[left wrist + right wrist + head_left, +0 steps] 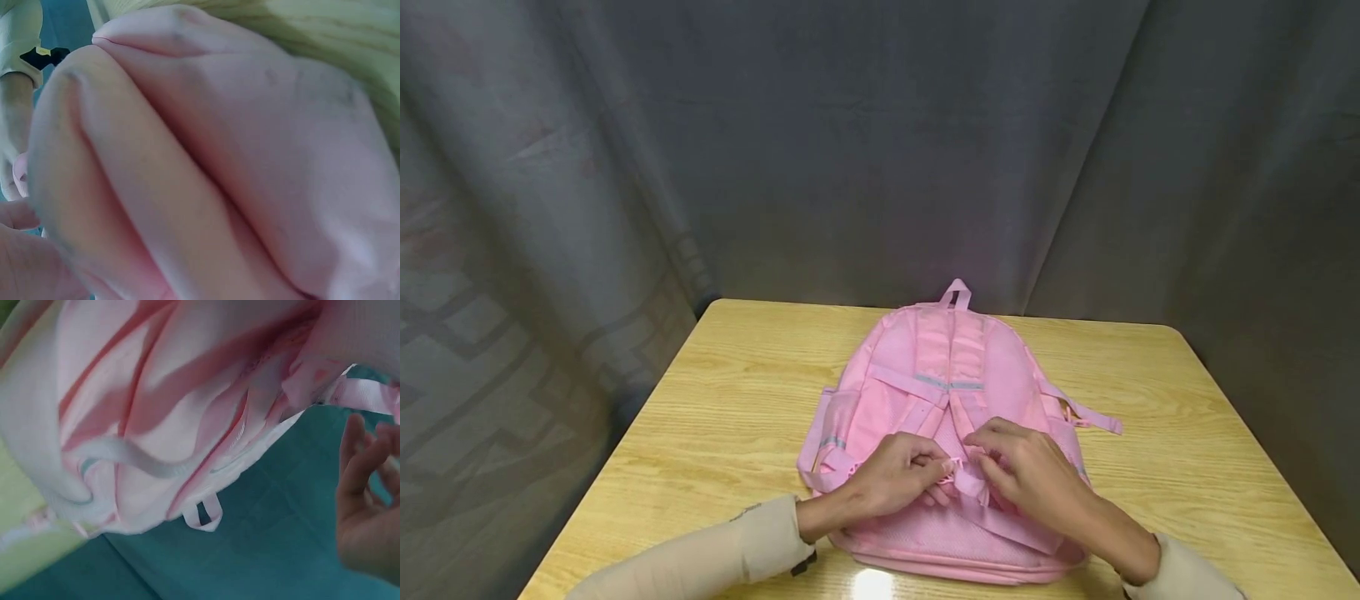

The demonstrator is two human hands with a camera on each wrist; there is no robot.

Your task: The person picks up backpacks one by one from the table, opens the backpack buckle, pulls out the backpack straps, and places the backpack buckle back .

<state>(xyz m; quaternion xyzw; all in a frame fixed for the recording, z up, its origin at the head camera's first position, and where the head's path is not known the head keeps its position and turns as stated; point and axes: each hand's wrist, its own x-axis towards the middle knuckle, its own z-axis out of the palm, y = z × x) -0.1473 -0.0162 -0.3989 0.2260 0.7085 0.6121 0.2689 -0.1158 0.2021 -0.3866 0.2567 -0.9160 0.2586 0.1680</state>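
Note:
A pink backpack lies on the table, its shoulder straps facing up. Over its lower middle, my left hand pinches a small pink plastic buckle between thumb and fingertips. Pink webbing strap hangs by the buckle, and my right hand, fingers bent, pinches at this strap close to the left fingertips. Its exact fingertip contact is partly hidden. In the right wrist view, the right hand appears at the edge beside the strap. Folded pink fabric fills most of the left wrist view.
The wooden table carries the backpack near its front edge. A loose strap end sticks out on the bag's right side, and a carry loop points to the back. Grey curtains hang behind and beside the table.

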